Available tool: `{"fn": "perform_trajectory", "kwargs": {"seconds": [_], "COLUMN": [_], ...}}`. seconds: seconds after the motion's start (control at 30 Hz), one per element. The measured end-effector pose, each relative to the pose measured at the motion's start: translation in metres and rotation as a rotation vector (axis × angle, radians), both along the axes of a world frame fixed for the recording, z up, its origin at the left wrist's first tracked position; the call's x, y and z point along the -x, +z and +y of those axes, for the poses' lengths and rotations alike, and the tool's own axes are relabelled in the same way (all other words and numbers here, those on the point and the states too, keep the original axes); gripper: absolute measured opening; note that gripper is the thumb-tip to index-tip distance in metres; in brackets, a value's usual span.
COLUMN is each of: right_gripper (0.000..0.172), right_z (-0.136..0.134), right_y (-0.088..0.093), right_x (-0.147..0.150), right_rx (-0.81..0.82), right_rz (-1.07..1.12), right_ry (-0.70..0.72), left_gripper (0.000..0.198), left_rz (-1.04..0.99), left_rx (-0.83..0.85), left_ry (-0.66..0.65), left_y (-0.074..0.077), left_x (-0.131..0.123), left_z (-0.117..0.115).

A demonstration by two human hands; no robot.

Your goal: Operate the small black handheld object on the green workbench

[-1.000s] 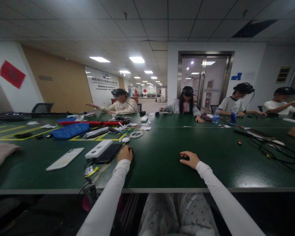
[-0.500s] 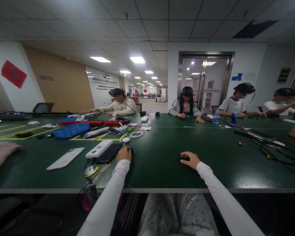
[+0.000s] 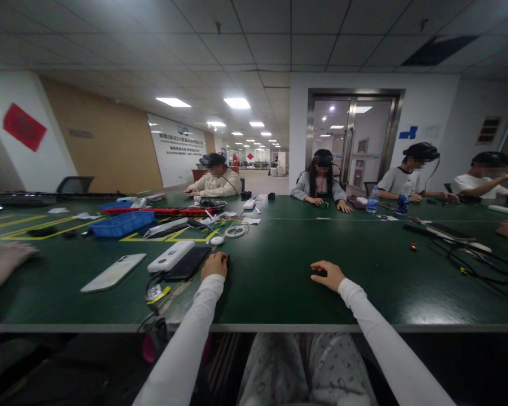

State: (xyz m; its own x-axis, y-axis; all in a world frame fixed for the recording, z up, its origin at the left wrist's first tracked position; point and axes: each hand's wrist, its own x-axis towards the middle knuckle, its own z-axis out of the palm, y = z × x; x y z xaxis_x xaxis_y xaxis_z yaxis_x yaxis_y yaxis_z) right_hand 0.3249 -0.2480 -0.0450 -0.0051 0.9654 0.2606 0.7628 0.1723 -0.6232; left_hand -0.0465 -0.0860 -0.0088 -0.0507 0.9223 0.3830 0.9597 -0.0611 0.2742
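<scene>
Head view, seated at green table (image 3: 279,293), both arms in white sleeves stretched forward.

Left hand (image 3: 214,266): resting on the table, knuckles up, fingers curled under into a loose fist. A small dark object (image 3: 227,260) shows at the hand's far right edge, touching it. Most of it is hidden by the hand, so I cannot tell whether the fingers actually clasp it.

Right hand (image 3: 328,274): well apart to the right, palm down, fingers arched and unclenched, tips toward the table. There is a dark patch beneath the fingers, and I cannot tell if it is shadow or a thing. It holds nothing visible.

Just left of the left hand lies a black phone (image 3: 187,263), with a white power bank (image 3: 170,256) touching its left side. Further left is a white phone (image 3: 113,273), face down. Near of these, a cable with a yellow tag (image 3: 158,293) runs toward the table edge.

Far left there is a blue tray (image 3: 121,223). At the left edge is another person's sleeve (image 3: 4,260). On the right there are black cables (image 3: 474,262) and a small red item (image 3: 413,246).
</scene>
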Motion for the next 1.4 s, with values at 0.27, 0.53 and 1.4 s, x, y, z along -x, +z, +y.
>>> {"fn": "perform_trajectory", "kwargs": {"seconds": [0.27, 0.53, 1.4], "right_gripper": [0.039, 0.038, 0.048], "right_z": [0.002, 0.002, 0.005], "right_y": [-0.003, -0.003, -0.008], "right_x": [-0.001, -0.001, -0.003], "right_rx": [-0.054, -0.046, -0.086], "right_rz": [-0.024, -0.024, -0.011], "right_ry": [-0.002, -0.007, 0.005], "left_gripper": [0.028, 0.029, 0.023], "left_rz": [0.007, 0.039, 0.009], "left_rx": [0.003, -0.002, 0.037], "left_ry": [-0.012, -0.034, -0.394], "left_y": [0.0, 0.001, -0.007], "left_x": [-0.001, -0.003, -0.098], "left_z": [-0.003, -0.006, -0.048]}}
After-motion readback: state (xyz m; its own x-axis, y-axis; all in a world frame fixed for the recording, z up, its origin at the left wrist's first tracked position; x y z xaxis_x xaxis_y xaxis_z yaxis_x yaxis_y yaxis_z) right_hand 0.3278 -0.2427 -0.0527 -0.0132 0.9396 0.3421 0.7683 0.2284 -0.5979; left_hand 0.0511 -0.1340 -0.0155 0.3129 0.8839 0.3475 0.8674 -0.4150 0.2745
